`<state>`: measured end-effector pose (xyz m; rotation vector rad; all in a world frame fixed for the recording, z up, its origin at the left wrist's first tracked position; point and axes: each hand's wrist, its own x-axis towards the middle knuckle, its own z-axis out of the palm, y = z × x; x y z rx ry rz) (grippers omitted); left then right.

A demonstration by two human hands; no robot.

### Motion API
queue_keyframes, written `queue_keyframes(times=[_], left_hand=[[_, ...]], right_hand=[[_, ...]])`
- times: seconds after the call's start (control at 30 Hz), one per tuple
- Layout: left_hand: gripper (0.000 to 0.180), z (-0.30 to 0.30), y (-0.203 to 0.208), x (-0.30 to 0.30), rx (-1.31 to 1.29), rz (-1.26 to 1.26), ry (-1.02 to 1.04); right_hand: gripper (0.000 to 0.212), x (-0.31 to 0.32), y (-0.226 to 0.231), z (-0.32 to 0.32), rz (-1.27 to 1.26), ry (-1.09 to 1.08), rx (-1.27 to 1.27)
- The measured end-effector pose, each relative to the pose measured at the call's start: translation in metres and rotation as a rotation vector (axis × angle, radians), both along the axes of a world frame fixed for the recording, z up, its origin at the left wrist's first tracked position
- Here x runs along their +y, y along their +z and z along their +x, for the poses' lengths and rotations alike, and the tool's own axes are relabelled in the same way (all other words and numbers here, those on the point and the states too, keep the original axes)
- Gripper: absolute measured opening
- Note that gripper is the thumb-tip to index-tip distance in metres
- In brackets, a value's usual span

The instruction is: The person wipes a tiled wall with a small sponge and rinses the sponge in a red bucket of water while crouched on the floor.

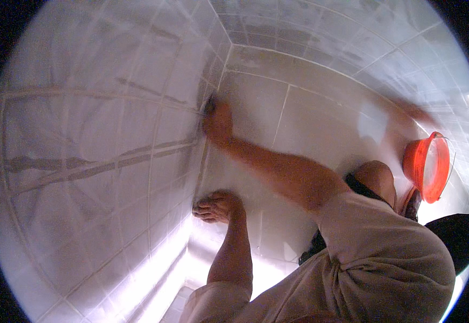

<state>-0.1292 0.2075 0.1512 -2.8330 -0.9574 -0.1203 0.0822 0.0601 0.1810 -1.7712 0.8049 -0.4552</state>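
Note:
My right hand [217, 125] reaches far forward to the seam where the tiled left wall [100, 124] meets the floor [299, 134]. Its fingers are closed round a small dark thing [209, 104] pressed near the foot of the wall. What that thing is, I cannot make out, as the hand and shadow cover most of it. Nearer to me, my left hand [219, 206] rests by the bottom of the same wall, fingers stretched toward it and holding nothing.
An orange bucket [416, 164] with a thin wire handle stands at the right, close to the tiled far wall [320, 32]. My bent knee [377, 178] is between it and my right arm. Smeared grey streaks [78, 161] mark the left wall. Bright light washes out the near floor.

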Motion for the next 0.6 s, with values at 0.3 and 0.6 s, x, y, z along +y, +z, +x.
queue_keyframes(times=[0.3,0.6], left_hand=[[0.062,0.001,-0.012,0.010,-0.016,-0.095,0.041],[0.067,0.005,0.001,-0.024,-0.056,-0.028,-0.010]], right_hand=[[0.023,-0.094,0.072,0.065,0.185,0.017,0.014],[0.037,-0.072,0.142,0.028,-0.219,-0.201,-0.610]])
